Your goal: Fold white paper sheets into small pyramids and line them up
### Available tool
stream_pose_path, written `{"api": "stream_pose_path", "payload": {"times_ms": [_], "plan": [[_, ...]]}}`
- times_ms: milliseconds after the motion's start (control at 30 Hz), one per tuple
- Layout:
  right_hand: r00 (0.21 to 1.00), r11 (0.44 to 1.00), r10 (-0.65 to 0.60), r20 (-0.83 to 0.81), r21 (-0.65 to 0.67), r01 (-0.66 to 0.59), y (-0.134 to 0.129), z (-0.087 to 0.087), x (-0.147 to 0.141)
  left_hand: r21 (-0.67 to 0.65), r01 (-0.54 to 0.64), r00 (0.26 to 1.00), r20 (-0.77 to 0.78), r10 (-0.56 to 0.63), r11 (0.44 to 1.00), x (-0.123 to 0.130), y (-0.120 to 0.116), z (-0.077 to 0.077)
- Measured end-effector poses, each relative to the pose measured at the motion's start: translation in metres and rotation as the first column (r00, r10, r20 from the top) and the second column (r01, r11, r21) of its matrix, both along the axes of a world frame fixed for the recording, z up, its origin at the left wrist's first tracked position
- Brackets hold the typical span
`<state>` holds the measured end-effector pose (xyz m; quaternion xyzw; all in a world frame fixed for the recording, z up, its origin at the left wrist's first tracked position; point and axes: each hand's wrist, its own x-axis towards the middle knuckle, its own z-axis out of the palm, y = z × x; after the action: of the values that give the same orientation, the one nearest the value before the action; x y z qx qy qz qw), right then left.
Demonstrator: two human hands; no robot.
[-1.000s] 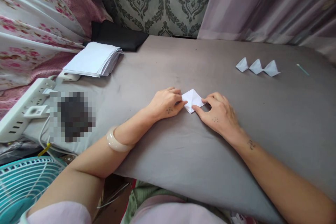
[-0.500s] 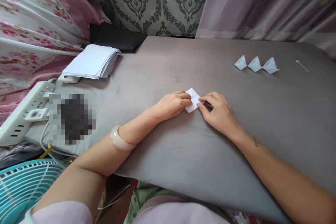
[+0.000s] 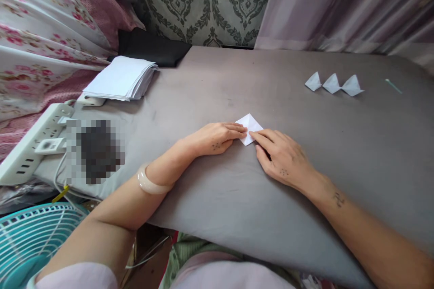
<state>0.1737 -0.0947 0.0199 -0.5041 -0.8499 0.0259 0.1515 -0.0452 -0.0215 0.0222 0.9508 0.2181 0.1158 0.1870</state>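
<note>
Lying between left hand (image 3: 217,139) and right hand (image 3: 284,156): folded paper (image 3: 250,122), under both hands' fingertips (fingers extended, unclenched).

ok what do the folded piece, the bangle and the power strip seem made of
Folded piece: likely matte white paper, from its crisp edges and fold line. Bangle: glossy and pale with highlights, perhaps stone or plastic. Power strip: probably moulded plastic, by its smooth white casing.
</note>
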Motion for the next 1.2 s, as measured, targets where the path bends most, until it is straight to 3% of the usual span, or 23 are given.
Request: {"api": "stream_pose_path", "payload": {"times_ms": [133,333,500,600,733,867,967,1200], "plan": [[0.993,1.000,-0.001,0.120,-0.008,0.002,-0.003,0.001,-0.003,-0.015,-0.075,0.996,0.037,0.076,0.997,-0.003,0.001,-0.003],[0.990,1.000,-0.008,0.140,-0.011,0.010,-0.005,0.002,-0.003,0.023,-0.240,0.971,-0.005,0.240,0.971,-0.022,0.015,-0.003],[0.989,1.000,-0.013,0.149,-0.001,0.014,-0.004,0.002,-0.004,0.181,-0.522,0.849,0.023,0.527,0.833,-0.032,0.022,0.000],[0.990,1.000,-0.005,0.141,0.008,0.004,-0.003,0.002,-0.004,0.245,-0.404,0.914,0.059,0.402,0.881,-0.024,0.016,0.000],[0.991,1.000,-0.009,0.132,-0.004,0.009,-0.003,0.002,-0.004,0.297,-0.231,0.961,-0.076,0.264,0.926,-0.011,0.006,0.000],[0.993,1.000,-0.016,0.113,-0.022,0.019,-0.002,0.002,-0.004,0.316,-0.296,0.913,-0.185,0.364,0.901,-0.004,0.005,0.001],[0.995,1.000,-0.010,0.101,-0.022,0.012,0.001,0.002,-0.005,0.319,-0.326,0.905,-0.166,0.391,0.890,0.001,0.006,0.001],[0.995,0.998,0.028,0.100,-0.060,-0.022,0.010,0.006,-0.007,0.183,-0.162,0.987,0.020,0.161,0.970,0.015,0.008,-0.010]]}}
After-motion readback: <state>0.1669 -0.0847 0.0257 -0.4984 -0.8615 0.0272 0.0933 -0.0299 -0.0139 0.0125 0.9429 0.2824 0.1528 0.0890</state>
